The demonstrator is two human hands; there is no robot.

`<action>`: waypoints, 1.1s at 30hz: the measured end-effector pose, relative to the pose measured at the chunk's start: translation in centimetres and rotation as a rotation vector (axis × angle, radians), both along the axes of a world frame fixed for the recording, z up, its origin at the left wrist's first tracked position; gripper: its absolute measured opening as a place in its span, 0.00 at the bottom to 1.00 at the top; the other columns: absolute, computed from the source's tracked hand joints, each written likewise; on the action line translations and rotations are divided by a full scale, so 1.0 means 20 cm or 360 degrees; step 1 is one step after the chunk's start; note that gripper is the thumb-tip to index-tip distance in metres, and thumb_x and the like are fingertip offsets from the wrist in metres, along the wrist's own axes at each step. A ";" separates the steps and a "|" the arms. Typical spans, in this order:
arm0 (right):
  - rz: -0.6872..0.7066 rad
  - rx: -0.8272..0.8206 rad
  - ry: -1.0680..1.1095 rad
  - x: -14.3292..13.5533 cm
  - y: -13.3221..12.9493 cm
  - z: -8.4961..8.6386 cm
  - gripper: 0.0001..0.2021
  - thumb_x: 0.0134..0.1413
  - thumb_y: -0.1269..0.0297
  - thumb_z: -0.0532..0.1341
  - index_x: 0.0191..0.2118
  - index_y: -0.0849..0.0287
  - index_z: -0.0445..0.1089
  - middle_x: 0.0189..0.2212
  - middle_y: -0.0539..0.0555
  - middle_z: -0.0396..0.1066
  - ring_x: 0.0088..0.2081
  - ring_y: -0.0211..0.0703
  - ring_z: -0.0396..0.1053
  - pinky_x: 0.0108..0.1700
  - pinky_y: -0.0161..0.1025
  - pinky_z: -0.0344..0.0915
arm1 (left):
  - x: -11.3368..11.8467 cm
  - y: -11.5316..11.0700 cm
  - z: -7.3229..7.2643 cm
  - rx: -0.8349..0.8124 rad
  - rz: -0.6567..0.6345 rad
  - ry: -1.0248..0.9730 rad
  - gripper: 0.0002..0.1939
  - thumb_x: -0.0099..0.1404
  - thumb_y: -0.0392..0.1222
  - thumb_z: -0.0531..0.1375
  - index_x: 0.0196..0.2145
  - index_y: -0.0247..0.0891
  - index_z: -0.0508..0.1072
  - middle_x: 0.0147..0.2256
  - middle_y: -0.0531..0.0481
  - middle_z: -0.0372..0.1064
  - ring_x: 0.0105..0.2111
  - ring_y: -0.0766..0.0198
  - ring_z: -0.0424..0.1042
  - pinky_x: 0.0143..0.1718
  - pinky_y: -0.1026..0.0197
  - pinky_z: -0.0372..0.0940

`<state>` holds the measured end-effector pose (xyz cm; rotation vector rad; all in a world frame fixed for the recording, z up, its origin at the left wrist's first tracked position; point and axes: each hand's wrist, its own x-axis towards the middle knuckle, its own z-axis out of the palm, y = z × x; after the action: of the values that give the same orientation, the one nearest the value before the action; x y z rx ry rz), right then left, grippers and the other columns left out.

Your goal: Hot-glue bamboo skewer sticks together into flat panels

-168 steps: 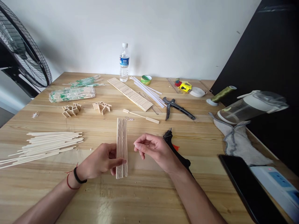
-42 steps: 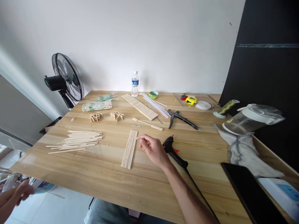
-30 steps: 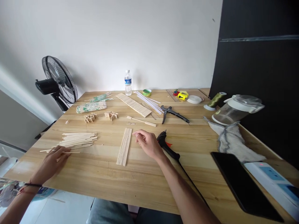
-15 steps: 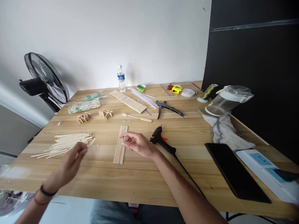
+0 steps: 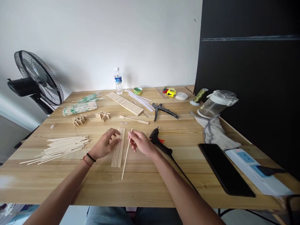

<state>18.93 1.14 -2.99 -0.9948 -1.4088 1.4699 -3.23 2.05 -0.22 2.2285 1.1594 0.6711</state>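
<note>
A flat row of wooden sticks [image 5: 119,151] lies side by side in the middle of the table. My left hand [image 5: 106,144] is at its left edge, fingers apart and curved over the upper part, holding nothing. Just right of the row, my right hand [image 5: 140,142] pinches the upper end of a single stick [image 5: 126,159], which slants down toward the front. A loose pile of sticks [image 5: 63,148] lies to the left. The black glue gun [image 5: 161,143] rests to the right of my right hand.
Behind are star-shaped stick pieces [image 5: 102,116], a stick panel [image 5: 125,103], pliers [image 5: 165,110] and a water bottle [image 5: 118,82]. A phone [image 5: 226,168], power strip [image 5: 257,172] and cloth [image 5: 217,132] occupy the right side. A fan [image 5: 38,78] stands left.
My left hand has moved right from the loose pile to the row and opened. My right hand has shifted right of the row and now holds a single stick. The view has shifted slightly.
</note>
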 end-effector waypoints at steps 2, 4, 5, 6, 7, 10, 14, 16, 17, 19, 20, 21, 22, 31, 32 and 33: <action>-0.0071 -0.0028 -0.0064 0.00 0.00 0.00 0.26 0.65 0.36 0.57 0.30 0.55 0.63 0.20 0.44 0.64 0.16 0.33 0.59 0.16 0.32 0.57 | -0.03 0.08 -0.03 0.0032 -0.0012 0.0045 0.18 0.74 0.49 0.59 0.56 0.38 0.70 0.52 0.38 0.74 0.49 0.51 0.73 0.51 0.49 0.69; -0.0127 -0.0042 -0.0132 0.00 -0.01 -0.01 0.24 0.67 0.39 0.57 0.29 0.54 0.62 0.16 0.43 0.62 0.14 0.32 0.56 0.17 0.31 0.53 | -0.04 0.15 -0.06 0.0060 -0.0058 0.0085 0.25 0.72 0.49 0.61 0.62 0.38 0.67 0.59 0.35 0.71 0.56 0.46 0.70 0.60 0.43 0.65; -0.0155 -0.0045 -0.0163 0.00 -0.01 -0.01 0.24 0.67 0.40 0.58 0.29 0.54 0.62 0.14 0.42 0.60 0.14 0.32 0.55 0.17 0.31 0.53 | -0.04 0.17 -0.08 0.0067 -0.0090 0.0104 0.28 0.71 0.49 0.62 0.65 0.38 0.66 0.63 0.35 0.69 0.59 0.45 0.68 0.62 0.41 0.62; -0.0183 -0.0047 -0.0190 0.00 -0.01 -0.01 0.23 0.68 0.41 0.58 0.28 0.54 0.62 0.13 0.41 0.59 0.14 0.32 0.55 0.18 0.31 0.53 | -0.04 0.19 -0.09 0.0070 -0.0127 0.0123 0.31 0.71 0.50 0.63 0.67 0.39 0.64 0.65 0.35 0.67 0.61 0.43 0.67 0.64 0.40 0.61; -0.0209 -0.0051 -0.0212 0.00 -0.01 -0.02 0.23 0.68 0.42 0.58 0.28 0.54 0.62 0.12 0.41 0.59 0.14 0.32 0.55 0.19 0.31 0.53 | -0.04 0.20 -0.10 0.0071 -0.0168 0.0142 0.33 0.71 0.50 0.63 0.69 0.39 0.63 0.67 0.36 0.65 0.61 0.43 0.66 0.65 0.39 0.60; -0.0249 -0.0096 -0.0242 0.00 -0.01 -0.02 0.22 0.68 0.44 0.59 0.28 0.54 0.62 0.12 0.42 0.61 0.14 0.32 0.56 0.18 0.30 0.53 | -0.04 0.21 -0.11 0.0073 -0.0275 0.0189 0.37 0.69 0.52 0.66 0.70 0.41 0.63 0.69 0.38 0.64 0.63 0.41 0.66 0.66 0.38 0.58; -0.0188 -0.0190 -0.0184 0.01 -0.01 -0.02 0.20 0.63 0.43 0.61 0.31 0.54 0.63 0.18 0.43 0.66 0.16 0.34 0.62 0.14 0.30 0.55 | -0.07 0.21 -0.11 0.0068 -0.0377 0.0209 0.37 0.67 0.52 0.69 0.69 0.42 0.64 0.66 0.37 0.66 0.64 0.42 0.64 0.67 0.39 0.59; -0.0153 -0.0215 -0.0151 0.02 -0.01 -0.02 0.20 0.60 0.42 0.63 0.32 0.54 0.64 0.21 0.44 0.69 0.18 0.35 0.66 0.14 0.30 0.59 | -0.09 0.20 -0.12 0.0053 -0.0417 0.0210 0.39 0.65 0.52 0.71 0.68 0.41 0.65 0.64 0.37 0.67 0.64 0.43 0.64 0.67 0.40 0.60; -0.0143 -0.0222 -0.0142 0.02 -0.01 -0.02 0.20 0.59 0.42 0.64 0.32 0.55 0.64 0.22 0.45 0.69 0.19 0.35 0.67 0.14 0.30 0.60 | -0.10 0.20 -0.12 0.0043 -0.0433 0.0210 0.40 0.63 0.52 0.72 0.68 0.41 0.66 0.63 0.36 0.67 0.63 0.43 0.64 0.66 0.40 0.60; -0.0134 -0.0240 -0.0139 0.02 -0.01 -0.03 0.20 0.59 0.43 0.65 0.32 0.55 0.64 0.23 0.45 0.70 0.19 0.35 0.67 0.14 0.30 0.61 | -0.10 0.20 -0.13 0.0022 -0.0456 0.0207 0.41 0.61 0.52 0.74 0.67 0.41 0.67 0.62 0.37 0.67 0.63 0.43 0.63 0.67 0.40 0.60; -0.0131 -0.0252 -0.0141 0.02 -0.02 -0.03 0.20 0.59 0.43 0.65 0.32 0.55 0.64 0.23 0.45 0.70 0.19 0.34 0.67 0.14 0.29 0.61 | -0.10 0.20 -0.13 0.0014 -0.0464 0.0206 0.40 0.60 0.52 0.75 0.66 0.41 0.68 0.62 0.37 0.67 0.63 0.43 0.63 0.67 0.39 0.60; -0.0124 -0.0266 -0.0145 0.02 -0.02 -0.03 0.21 0.59 0.43 0.66 0.32 0.56 0.64 0.23 0.45 0.70 0.18 0.34 0.67 0.14 0.29 0.62 | -0.10 0.20 -0.13 0.0009 -0.0470 0.0208 0.40 0.60 0.52 0.75 0.66 0.42 0.68 0.62 0.37 0.67 0.63 0.43 0.63 0.67 0.39 0.59; -0.0109 -0.0285 -0.0151 0.02 -0.02 -0.03 0.21 0.58 0.43 0.66 0.32 0.56 0.65 0.24 0.45 0.70 0.18 0.33 0.68 0.14 0.29 0.62 | -0.10 0.20 -0.13 0.0008 -0.0474 0.0212 0.40 0.60 0.52 0.75 0.65 0.42 0.68 0.61 0.37 0.67 0.63 0.43 0.63 0.67 0.38 0.59; -0.0058 -0.0413 -0.0319 -0.05 -0.09 0.00 0.17 0.60 0.53 0.68 0.46 0.59 0.69 0.26 0.46 0.73 0.18 0.36 0.72 0.14 0.31 0.66 | -0.09 0.16 -0.12 0.0015 -0.0452 0.0342 0.48 0.53 0.59 0.78 0.65 0.40 0.67 0.56 0.36 0.66 0.57 0.41 0.66 0.62 0.37 0.63; -0.0073 -0.0416 -0.0322 -0.05 -0.10 0.00 0.18 0.61 0.55 0.68 0.51 0.59 0.69 0.28 0.46 0.74 0.19 0.37 0.73 0.15 0.31 0.68 | -0.08 0.15 -0.13 0.0029 -0.0453 0.0362 0.49 0.52 0.60 0.78 0.65 0.39 0.67 0.56 0.36 0.66 0.56 0.42 0.66 0.61 0.37 0.63; -0.0080 -0.0419 -0.0314 -0.06 -0.10 0.00 0.20 0.61 0.57 0.68 0.55 0.59 0.68 0.29 0.47 0.74 0.20 0.37 0.74 0.16 0.32 0.70 | -0.08 0.15 -0.13 0.0041 -0.0457 0.0379 0.50 0.51 0.61 0.78 0.65 0.40 0.67 0.55 0.37 0.66 0.56 0.42 0.67 0.60 0.38 0.63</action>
<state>17.81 -0.88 -2.98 -1.3619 -1.3366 1.5821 -4.83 4.96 -2.80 2.4829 0.9122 0.3122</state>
